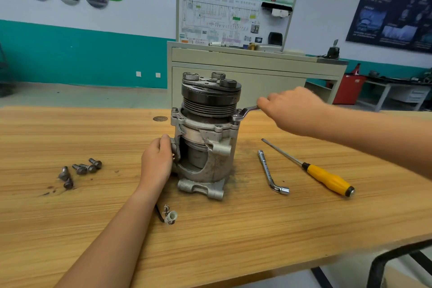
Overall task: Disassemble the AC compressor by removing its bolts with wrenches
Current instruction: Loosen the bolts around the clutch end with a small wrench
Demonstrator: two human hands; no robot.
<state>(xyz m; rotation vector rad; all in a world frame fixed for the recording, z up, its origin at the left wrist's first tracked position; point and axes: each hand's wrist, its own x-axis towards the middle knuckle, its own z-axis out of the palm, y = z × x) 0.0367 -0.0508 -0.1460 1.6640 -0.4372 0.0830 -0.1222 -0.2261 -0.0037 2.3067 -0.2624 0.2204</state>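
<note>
- Wooden table [233, 229]: carries all the work items. Dark grime on the top just right of the compressor's base.
- Grey cabinet [257, 77] behind the table, with a wiring-diagram board [224, 14] standing upright on top. Well apart from the work.
- Compressor [208, 138]: stands upright on its rear end at the middle of the table, black grooved pulley [210, 100] on top. There's a cutaway window in the housing facing the camera. Flange bolts [218, 127] are still seated below the pulley.
- Right hand [294, 107]: comes in from the right at pulley height, fingers curled round the wrench handle. Grip is closed on it; the handle end is hidden inside the hand.
- Left hand [157, 161]: on the compressor's left side, thumb and fingers wrapped on the cast mounting ear, holding the body. Fingertips are hidden behind the casting.
- Screwdriver [311, 168]: yellow and black handle, lies flat at right on a diagonal, tip pointing toward the compressor. Nothing is touching it.
- L-shaped socket wrench [268, 170]: lies flat between the compressor and the screwdriver, bent end nearest the camera.
- Wrench [245, 112]: flat, roughly level, its ring end sitting on the right flange bolt just under the pulley.
- Loose bolts [81, 169]: small cluster lying at the left of the table, well apart from the compressor.
- White plug [170, 215] on a black wire, lying just beside the left forearm, near the compressor's base.
</note>
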